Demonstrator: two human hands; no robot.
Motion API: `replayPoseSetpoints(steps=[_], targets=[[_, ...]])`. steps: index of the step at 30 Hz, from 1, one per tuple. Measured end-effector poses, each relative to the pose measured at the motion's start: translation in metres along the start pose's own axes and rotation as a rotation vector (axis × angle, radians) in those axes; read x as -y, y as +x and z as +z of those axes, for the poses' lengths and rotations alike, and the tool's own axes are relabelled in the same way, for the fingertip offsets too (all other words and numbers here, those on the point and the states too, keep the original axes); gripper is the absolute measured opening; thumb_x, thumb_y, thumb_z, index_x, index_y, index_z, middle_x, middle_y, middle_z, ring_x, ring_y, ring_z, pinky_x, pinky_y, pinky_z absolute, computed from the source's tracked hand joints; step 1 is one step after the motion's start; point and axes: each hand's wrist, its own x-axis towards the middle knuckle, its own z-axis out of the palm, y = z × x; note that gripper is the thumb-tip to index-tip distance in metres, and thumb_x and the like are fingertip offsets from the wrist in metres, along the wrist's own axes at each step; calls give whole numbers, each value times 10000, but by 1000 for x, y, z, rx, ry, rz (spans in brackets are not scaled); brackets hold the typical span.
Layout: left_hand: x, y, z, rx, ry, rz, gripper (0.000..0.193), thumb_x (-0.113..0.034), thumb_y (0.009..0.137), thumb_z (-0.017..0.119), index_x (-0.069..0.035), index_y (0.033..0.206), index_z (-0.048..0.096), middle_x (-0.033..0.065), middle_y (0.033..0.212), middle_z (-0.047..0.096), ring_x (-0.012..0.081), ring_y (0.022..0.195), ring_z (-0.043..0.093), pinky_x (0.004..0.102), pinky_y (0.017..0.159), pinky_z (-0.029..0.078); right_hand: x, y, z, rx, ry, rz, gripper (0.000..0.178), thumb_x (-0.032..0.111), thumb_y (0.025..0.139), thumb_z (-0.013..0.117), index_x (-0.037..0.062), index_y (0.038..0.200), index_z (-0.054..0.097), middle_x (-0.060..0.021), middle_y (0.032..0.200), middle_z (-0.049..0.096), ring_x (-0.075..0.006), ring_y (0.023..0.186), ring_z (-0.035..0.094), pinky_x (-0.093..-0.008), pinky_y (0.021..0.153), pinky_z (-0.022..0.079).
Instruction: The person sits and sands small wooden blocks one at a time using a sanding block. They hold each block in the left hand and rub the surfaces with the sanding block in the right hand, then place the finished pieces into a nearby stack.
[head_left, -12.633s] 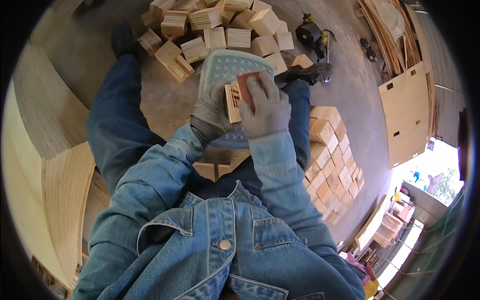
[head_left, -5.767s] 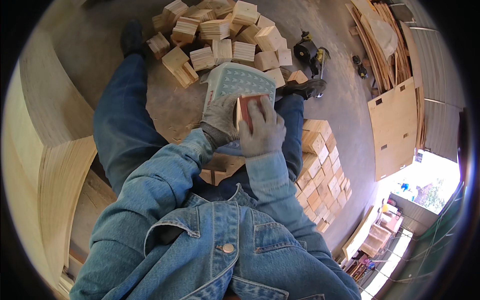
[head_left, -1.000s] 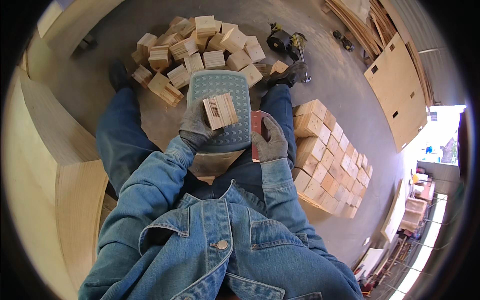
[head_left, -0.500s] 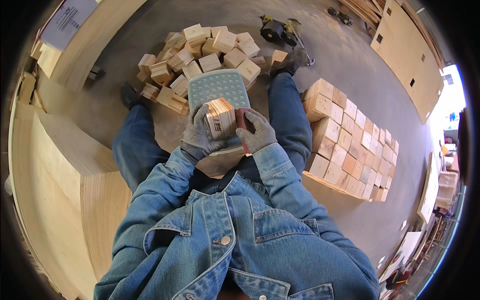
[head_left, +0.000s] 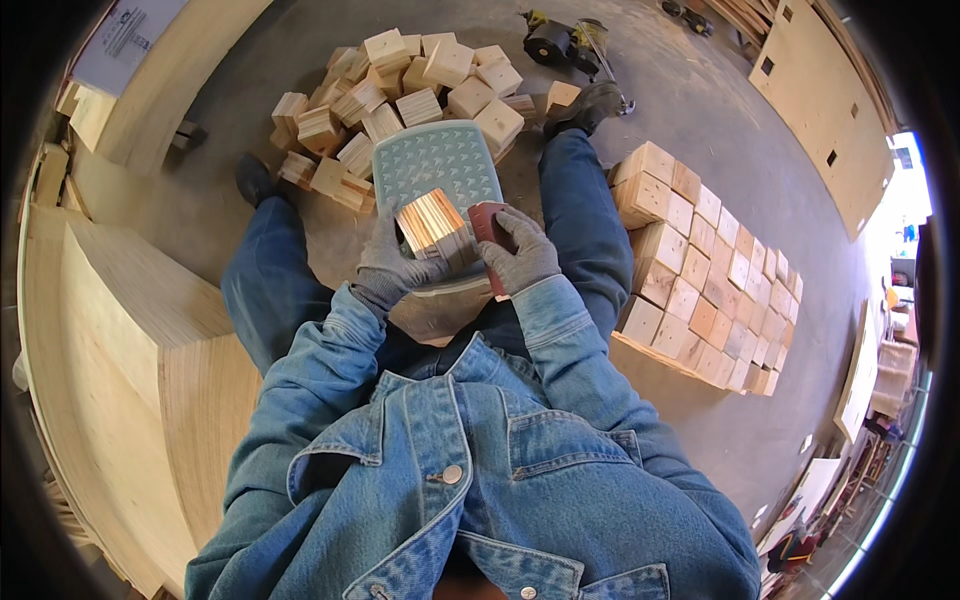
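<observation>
One block (head_left: 434, 218) and one pad (head_left: 486, 222) held over a stool (head_left: 432, 150)

The block is held above the near part of the pale green stool. Its left side is clasped by the gloved left hand (head_left: 393, 255), with the fingers curled round it and the thumb laid along the near side. A bright, striped face is turned upward, and the block is set askew to the stool; which of its axes is longest cannot be told, as part is covered by the glove.

The dark red pad is pinched by the gloved right hand (head_left: 520, 252), its fingers bent over the right edge. Its long axis is pointed away from the wearer, the far end tipped slightly left. It is held just beside the block; whether the two are touching cannot be told.

Beyond the stool, a loose pile (head_left: 400, 90) is heaped on the floor (head_left: 330, 225). At right, a stack (head_left: 700, 280) is arranged in rows.
</observation>
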Motion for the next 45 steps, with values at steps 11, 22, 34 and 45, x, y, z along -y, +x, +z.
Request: replayPoseSetpoints(steps=[11,22,34,45], targets=[[14,24,3,-170,243,376,1202,-400,653,993,-53,1593,328,233,1478,522,392,1369,555,440,1177,474,-6,1,-1,-110,70,6,637,201,815,903,-13,1370,675,-211,1479,616,-341,1342,629,-387,1126,526],[1,30,6,46,-428,64,1179,-337,629,1002,-62,1565,339,183,1454,574,344,1362,573,430,1195,457,53,2,-2,-122,-333,-418,613,262,724,890,118,1301,743,-170,1470,623,-412,1208,656,-537,1027,527],[42,35,21,-100,-97,196,1094,-269,664,997,-71,1533,363,124,1452,545,289,1334,562,414,1178,457,104,83,38,-16,-746,-372,508,327,834,789,233,1330,732,-48,1484,613,-407,1138,659,-557,939,542],[31,36,17,-150,-21,210,1006,-301,631,978,-63,1452,448,184,1343,579,357,1251,599,455,1109,498,61,135,14,-1,140,-67,564,175,861,841,21,1380,683,-173,1374,697,-255,1209,694,-362,1075,541]])
